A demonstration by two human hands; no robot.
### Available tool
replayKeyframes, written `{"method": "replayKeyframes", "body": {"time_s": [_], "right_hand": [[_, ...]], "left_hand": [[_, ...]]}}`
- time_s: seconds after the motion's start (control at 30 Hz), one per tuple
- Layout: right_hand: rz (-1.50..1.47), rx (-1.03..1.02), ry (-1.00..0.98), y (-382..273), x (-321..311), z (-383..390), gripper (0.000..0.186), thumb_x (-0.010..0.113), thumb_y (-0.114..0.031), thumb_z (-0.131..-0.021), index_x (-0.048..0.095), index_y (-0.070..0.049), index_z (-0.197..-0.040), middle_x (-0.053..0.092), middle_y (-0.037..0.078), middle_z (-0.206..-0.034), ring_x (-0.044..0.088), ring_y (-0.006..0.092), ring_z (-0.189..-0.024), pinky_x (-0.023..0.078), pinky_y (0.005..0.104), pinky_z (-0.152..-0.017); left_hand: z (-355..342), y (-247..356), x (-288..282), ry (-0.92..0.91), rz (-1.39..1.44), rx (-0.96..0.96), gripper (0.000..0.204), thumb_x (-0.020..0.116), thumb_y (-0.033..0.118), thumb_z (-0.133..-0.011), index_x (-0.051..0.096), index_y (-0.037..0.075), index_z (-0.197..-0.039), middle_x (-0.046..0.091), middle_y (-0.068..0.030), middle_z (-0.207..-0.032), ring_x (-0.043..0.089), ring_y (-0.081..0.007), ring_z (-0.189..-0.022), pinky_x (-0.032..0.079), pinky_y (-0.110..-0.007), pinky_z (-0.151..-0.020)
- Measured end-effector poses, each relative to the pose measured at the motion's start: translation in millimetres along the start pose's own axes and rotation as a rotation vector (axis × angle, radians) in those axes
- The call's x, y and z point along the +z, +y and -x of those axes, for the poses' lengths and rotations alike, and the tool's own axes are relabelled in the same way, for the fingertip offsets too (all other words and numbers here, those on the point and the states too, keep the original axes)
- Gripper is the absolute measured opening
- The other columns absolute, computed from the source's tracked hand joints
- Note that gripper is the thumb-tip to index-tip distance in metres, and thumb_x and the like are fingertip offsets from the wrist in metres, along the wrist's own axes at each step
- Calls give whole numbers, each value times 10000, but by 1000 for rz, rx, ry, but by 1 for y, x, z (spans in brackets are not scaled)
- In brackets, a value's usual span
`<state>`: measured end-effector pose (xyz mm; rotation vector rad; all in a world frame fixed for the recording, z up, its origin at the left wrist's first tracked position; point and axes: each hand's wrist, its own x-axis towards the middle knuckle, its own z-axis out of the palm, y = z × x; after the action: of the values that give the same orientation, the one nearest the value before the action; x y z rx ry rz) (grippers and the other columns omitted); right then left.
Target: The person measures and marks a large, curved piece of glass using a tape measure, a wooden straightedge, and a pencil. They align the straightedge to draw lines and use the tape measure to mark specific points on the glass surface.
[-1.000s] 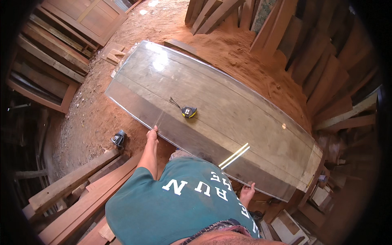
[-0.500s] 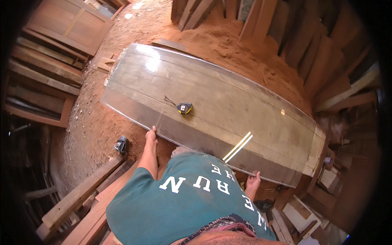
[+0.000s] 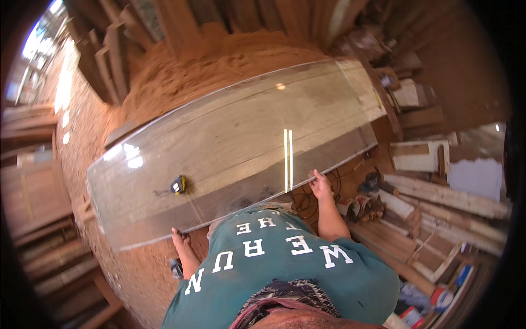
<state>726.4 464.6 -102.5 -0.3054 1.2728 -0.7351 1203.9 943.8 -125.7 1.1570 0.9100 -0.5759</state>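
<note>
A long clear glass pane (image 3: 219,126) lies before me, slanting up toward the far right, with brownish boards showing through it. My left hand (image 3: 181,239) grips its near edge toward the left, thumb on top and the other fingers partly hidden below. Farther right along that edge, my right hand (image 3: 320,185) also holds the pane, its fingers curled at the rim. On the glass rests a black and yellow tape measure (image 3: 178,185) with a dark wrist cord, beyond my left hand and touched by neither hand.
Reddish sawdust (image 3: 186,77) is heaped behind the pane, with upright planks (image 3: 219,19) beyond. At the left are stacked wooden panels (image 3: 38,192). Timber offcuts (image 3: 444,192) and a white frame (image 3: 419,156) lie to the right. Dark cables (image 3: 307,197) lie near my right hand.
My view has swung to the right, so the pane now slants the other way across it. Both hands stay on its near edge, and the tape measure still lies on the glass.
</note>
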Motion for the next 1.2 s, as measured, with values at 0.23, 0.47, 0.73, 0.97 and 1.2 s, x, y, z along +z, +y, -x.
{"method": "replayKeyframes", "body": {"time_s": [0.23,0.47,0.73,0.97,1.2], "right_hand": [[-34,-26,58,3,15,8,317,804,-228,-883,650,-156,-1150,683,-12,-1072,624,176,-1012,449,383,-911],[-33,-46,78,10,12,3,324,804,-245,-886,639,-160,-1152,695,16,-1096,647,202,-1044,457,382,-923],[-31,-64,125,17,8,-4,333,807,-227,-882,648,-132,-1159,708,36,-1085,669,203,-1003,491,372,-883],[-33,-89,134,12,9,-14,327,808,-215,-876,657,-93,-1139,703,43,-1021,666,212,-938,504,370,-869],[-59,-54,13,11,-6,-10,485,756,-199,-923,581,-42,-1347,640,86,-1282,581,269,-1204,463,409,-965]], "left_hand": [[-25,8,-25,71,-31,-14,275,602,375,-1033,610,110,-965,616,7,-767,571,-157,-617,502,-290,-521],[-24,20,-21,42,-30,-64,306,635,370,-1013,627,65,-994,654,-4,-789,623,-178,-660,554,-312,-573],[-20,23,-19,21,-80,-82,405,668,431,-977,605,94,-1192,704,-25,-1005,674,-218,-830,580,-343,-656],[-54,19,-43,-141,-277,-105,398,543,495,-1030,633,109,-1064,673,-11,-925,611,-192,-703,564,-307,-580],[-10,0,11,-29,-38,88,280,575,351,-1025,606,102,-1151,655,-60,-1031,641,-195,-813,519,-360,-593]]}}
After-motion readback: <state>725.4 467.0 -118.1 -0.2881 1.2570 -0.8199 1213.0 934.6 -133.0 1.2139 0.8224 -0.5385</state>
